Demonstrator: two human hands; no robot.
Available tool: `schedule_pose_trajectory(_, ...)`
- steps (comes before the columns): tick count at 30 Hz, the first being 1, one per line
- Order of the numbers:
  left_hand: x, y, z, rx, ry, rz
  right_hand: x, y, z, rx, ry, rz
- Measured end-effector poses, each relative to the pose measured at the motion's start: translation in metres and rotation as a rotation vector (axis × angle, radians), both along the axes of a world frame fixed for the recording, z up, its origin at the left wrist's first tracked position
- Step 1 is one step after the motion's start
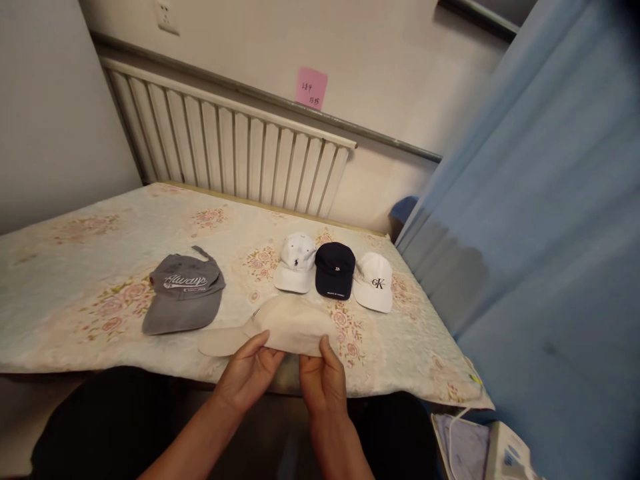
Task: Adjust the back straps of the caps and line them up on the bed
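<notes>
A cream baseball cap (295,325) is held sideways above the front edge of the bed, its brim pointing left. My left hand (250,370) pinches its lower edge near the brim, thumb on the outside. At the back end of the same edge, my right hand (324,377) grips with its thumb outside and fingers beneath. To the left lies a grey cap (187,300) with white "Always" lettering. Beyond the cream cap sit a white cap (296,260) with a small dark emblem, a black cap (335,270), and another white cap (374,280) lettered "CK", side by side.
The caps lie on a floral bedcover (240,213). Behind it are a white radiator (235,140) and a wall with a pink note (311,87). A blue curtain (540,200) hangs at the right, with a white box-shaped item (510,453) below.
</notes>
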State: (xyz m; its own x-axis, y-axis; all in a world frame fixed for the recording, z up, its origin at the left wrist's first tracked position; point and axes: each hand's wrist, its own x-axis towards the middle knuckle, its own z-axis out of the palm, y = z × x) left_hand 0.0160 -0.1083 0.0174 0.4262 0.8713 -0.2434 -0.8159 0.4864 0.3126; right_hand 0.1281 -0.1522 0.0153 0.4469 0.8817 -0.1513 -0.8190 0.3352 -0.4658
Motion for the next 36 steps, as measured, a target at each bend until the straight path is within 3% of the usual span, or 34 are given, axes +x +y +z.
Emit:
schedule_pose_trajectory(14,-0.003,0.004,0.003,0.063,-0.033,-0.02,0.001,-0.001,-0.007,0.011,0.028,0.025)
schedule_pose_trajectory(25,-0.01,0.025,-0.025,0.1,-0.1,-0.137,-0.001,0.003,-0.021,0.021,0.025,0.064)
schedule_pose_trajectory(36,-0.005,0.006,-0.021,0.099,-0.214,-0.043,-0.008,0.004,-0.018,0.019,0.039,0.091)
